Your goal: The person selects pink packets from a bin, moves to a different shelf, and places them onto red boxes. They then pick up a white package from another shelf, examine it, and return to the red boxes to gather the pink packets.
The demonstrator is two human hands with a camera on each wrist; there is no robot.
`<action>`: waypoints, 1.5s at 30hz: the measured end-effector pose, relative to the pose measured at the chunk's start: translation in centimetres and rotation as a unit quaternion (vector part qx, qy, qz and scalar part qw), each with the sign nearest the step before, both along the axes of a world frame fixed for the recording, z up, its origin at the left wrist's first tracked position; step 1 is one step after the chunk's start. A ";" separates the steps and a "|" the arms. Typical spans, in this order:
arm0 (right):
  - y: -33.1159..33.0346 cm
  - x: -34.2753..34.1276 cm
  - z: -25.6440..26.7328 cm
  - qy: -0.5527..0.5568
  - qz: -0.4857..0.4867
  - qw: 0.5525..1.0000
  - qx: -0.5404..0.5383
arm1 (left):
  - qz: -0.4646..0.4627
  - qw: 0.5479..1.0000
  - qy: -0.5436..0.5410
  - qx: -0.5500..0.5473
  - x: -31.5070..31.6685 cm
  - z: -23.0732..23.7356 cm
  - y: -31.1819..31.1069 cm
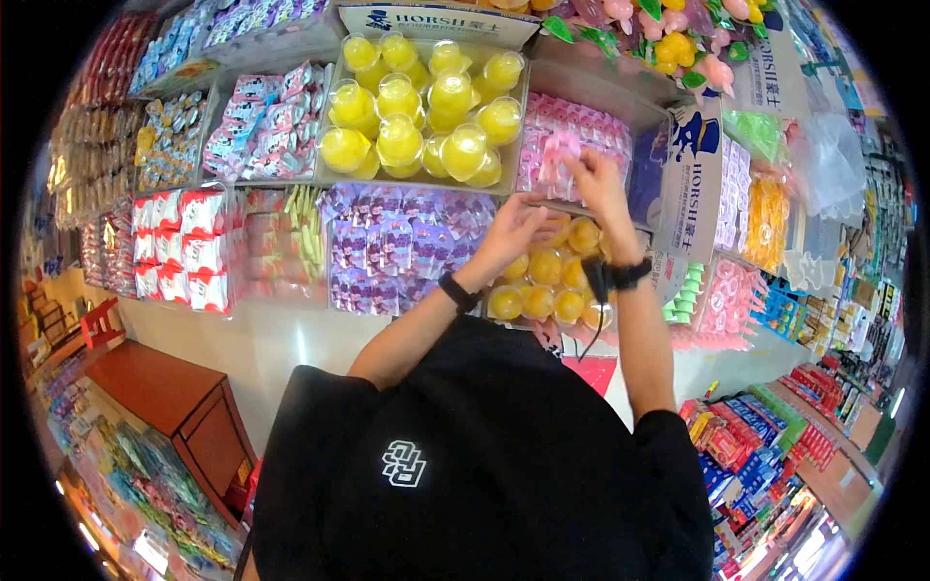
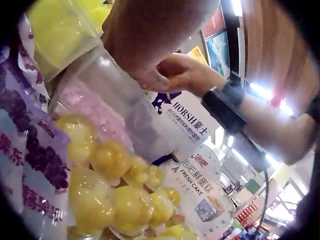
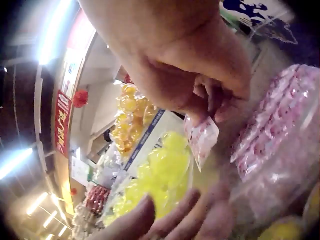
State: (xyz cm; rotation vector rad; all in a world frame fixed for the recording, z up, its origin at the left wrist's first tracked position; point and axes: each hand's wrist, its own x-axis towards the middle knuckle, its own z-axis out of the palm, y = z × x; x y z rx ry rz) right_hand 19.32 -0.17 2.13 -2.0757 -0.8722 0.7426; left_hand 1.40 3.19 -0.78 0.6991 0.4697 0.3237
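Observation:
My right hand (image 1: 601,186) pinches a small pink-and-white packet (image 3: 202,139) between thumb and fingers. In the head view it is over a bin of similar pink packets (image 1: 581,121), which lie in rows in the right wrist view. Held lower and to the left, my left hand (image 1: 515,234) has its fingers relaxed and holds nothing. It is at the upper edge of a bin of round orange-yellow jelly cups (image 1: 542,266). Its spread fingers (image 3: 182,220) also show below the packet in the right wrist view.
Left of the hands are bins of tall yellow cups (image 1: 399,97) and purple grape-print packets (image 1: 407,242). A printed HORSH board (image 1: 693,184) stands upright to the right. Farther left are red-and-white packs (image 1: 181,247). A wooden cabinet (image 1: 165,382) stands behind at lower left.

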 end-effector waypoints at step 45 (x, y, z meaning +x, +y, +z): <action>-10.6 -20.7 23.0 -0.241 0.165 0.936 0.195 | -0.010 0.992 0.024 0.120 -4.2 2.6 -4.4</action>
